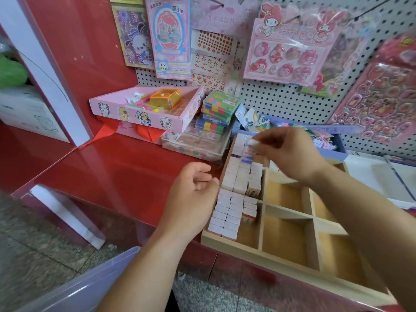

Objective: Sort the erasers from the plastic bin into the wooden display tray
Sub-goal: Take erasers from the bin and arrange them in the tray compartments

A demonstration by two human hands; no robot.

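Counter (112, 172) is red, and the wooden tray (281, 264) on it has its left column packed with white erasers (236, 194). Plastic bin (90, 287) corner pokes in lower left. Right hand (290, 154) pinches one eraser (253, 142) over the tray's far-left compartment. Left hand (193, 194) is loose, holding nothing, just beside the tray.

Below the fingers (262, 140) of the right hand (290, 152), the tray (247, 246) is matt wood, its erasers (236, 176) matt white. Left of the left hand (191, 199) fingers (202, 168), the counter (126, 167) is glossy.
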